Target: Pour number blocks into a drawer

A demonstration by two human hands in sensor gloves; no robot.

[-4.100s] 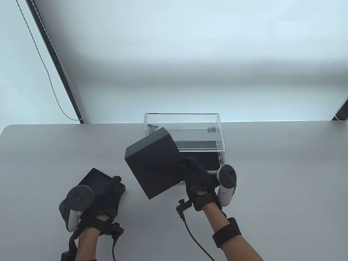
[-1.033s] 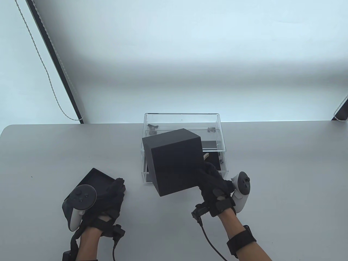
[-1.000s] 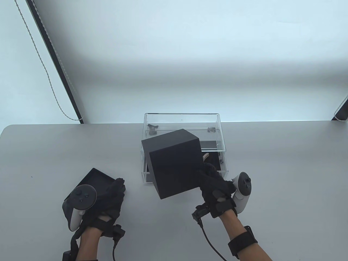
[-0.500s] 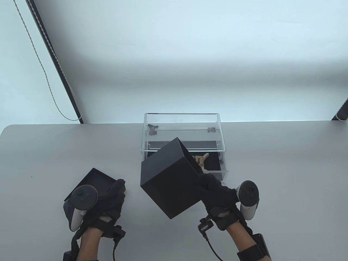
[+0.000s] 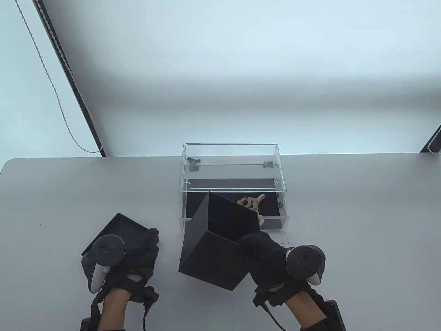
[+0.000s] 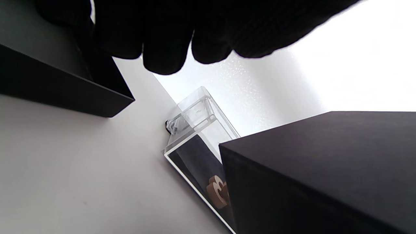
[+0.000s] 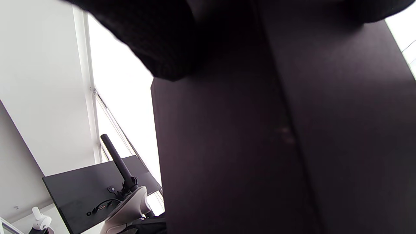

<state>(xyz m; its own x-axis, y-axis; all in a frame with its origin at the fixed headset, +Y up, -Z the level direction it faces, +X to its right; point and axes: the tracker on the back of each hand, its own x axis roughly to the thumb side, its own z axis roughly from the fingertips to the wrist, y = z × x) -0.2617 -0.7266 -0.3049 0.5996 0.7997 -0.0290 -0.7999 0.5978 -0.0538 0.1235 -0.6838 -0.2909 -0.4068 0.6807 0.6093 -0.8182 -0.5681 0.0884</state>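
While right hand grips matte black cube box, tilted, open mouth up, tan wooden number blocks lie in clear acrylic drawer on desk; left hand flat on black lid, fingers relaxed.

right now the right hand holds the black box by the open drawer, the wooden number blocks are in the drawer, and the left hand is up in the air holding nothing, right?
Not quite: the left hand is not in the air; in the table view it rests on the black lid on the table. The rest stands: the right hand holds the black box, and the number blocks lie in the drawer.
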